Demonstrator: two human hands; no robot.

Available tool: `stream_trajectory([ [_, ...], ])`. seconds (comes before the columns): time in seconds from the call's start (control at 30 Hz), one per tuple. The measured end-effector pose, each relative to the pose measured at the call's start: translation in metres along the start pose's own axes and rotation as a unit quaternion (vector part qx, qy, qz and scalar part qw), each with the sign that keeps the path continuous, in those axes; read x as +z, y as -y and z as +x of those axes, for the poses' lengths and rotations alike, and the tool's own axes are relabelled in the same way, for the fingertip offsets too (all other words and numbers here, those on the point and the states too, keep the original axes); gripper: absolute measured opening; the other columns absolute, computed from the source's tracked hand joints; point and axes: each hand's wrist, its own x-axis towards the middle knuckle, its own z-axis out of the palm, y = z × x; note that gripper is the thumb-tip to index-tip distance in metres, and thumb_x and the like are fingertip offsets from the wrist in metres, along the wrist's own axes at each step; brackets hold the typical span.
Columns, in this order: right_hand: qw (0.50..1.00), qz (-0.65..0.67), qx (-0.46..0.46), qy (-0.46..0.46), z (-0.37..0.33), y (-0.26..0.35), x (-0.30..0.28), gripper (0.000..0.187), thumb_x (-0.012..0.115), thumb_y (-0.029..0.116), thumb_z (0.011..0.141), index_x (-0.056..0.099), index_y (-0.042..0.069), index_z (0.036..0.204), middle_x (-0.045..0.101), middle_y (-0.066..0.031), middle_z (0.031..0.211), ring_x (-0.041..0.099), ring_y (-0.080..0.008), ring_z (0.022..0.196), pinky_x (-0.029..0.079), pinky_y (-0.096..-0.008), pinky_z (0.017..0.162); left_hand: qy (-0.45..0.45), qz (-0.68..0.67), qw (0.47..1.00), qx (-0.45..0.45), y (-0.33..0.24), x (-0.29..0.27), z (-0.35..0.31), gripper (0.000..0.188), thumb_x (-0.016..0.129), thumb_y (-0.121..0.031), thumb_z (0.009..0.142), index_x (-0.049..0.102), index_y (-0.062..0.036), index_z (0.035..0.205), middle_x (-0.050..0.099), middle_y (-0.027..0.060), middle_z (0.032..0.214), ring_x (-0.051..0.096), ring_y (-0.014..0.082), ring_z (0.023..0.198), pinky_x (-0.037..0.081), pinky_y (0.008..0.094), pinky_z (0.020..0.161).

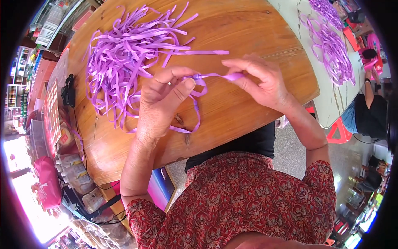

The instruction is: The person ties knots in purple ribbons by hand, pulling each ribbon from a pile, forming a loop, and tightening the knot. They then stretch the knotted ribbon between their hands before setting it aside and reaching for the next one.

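A narrow purple ribbon [213,75] stretches between my two hands over the wooden table [253,29]. My left hand [163,97] is closed, its thumb and fingers pinching the ribbon beside a small knot or gathered spot. From there a loop hangs down and curves back over the tabletop. My right hand [265,85] grips the ribbon's other stretch between thumb and fingers, the index finger reaching out above it. Beyond my left hand lies a large tangled pile of purple ribbons [124,54], with a few ends straying to the right.
On the right, a white table [331,103] bears more purple ribbons [331,54]. A person in dark clothing [369,118] sits beside it, near a red stool [339,132]. At the left edge are a black cable [76,124], a pink bag [47,182] and clear plastic containers [76,172].
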Motion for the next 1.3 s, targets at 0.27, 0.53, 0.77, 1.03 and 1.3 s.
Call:
stream_trajectory([
  [0.27,0.977,0.16,0.136,0.029,-0.007,0.003,-0.034,0.017,0.059,0.006,0.088,0.064,-0.003,0.101,0.065,-0.0087,0.083,0.062,-0.0119,0.079,0.048,-0.0219,0.067,-0.014,-0.04,0.997,-0.063,0.003,-0.005,0.001,0.019,0.056,-0.014,0.091,0.061,0.0017,0.101,0.066,0.0102,0.089,0.063,0.0157,0.078,0.05,0.0286,0.074],
  [0.53,0.964,0.161,0.211,0.007,-0.022,-0.004,-0.052,0.017,0.057,0.011,0.09,0.063,-0.002,0.099,0.063,-0.0049,0.081,0.059,-0.0094,0.076,0.046,-0.0213,0.069,-0.019,-0.052,0.996,-0.074,0.0,-0.001,0.001,0.019,0.056,-0.014,0.091,0.06,0.0021,0.1,0.066,0.0084,0.087,0.063,0.014,0.073,0.048,0.0253,0.067],
  [0.77,0.984,0.075,0.153,-0.051,-0.03,-0.01,-0.063,0.014,0.059,0.002,0.086,0.065,0.001,0.098,0.062,-0.0041,0.084,0.058,-0.0102,0.076,0.045,-0.0214,0.067,0.02,0.242,0.97,0.01,0.003,-0.015,0.003,0.02,0.059,-0.011,0.087,0.058,0.0016,0.102,0.062,0.0099,0.091,0.06,0.0194,0.075,0.048,0.0295,0.069],
  [1.03,0.997,-0.07,-0.01,-0.038,-0.016,0.011,-0.055,0.022,0.065,-0.006,0.075,0.067,0.002,0.096,0.06,-0.0066,0.087,0.058,-0.0173,0.077,0.044,-0.0254,0.065,0.015,0.453,0.852,0.261,0.002,0.04,0.022,0.032,0.062,-0.008,0.081,0.057,-0.0032,0.113,0.058,0.0149,0.107,0.056,0.0286,0.1,0.044,0.0333,0.085],
  [1.3,0.981,-0.134,-0.114,-0.085,-0.011,0.02,-0.054,0.026,0.066,-0.005,0.073,0.067,0.002,0.098,0.061,-0.0084,0.09,0.058,-0.0196,0.079,0.046,-0.0273,0.066,0.157,0.025,0.986,-0.054,0.011,0.077,0.038,0.022,0.059,-0.01,0.089,0.059,-0.0012,0.109,0.062,0.0031,0.093,0.055,0.0098,0.089,0.043,0.0233,0.08],
])
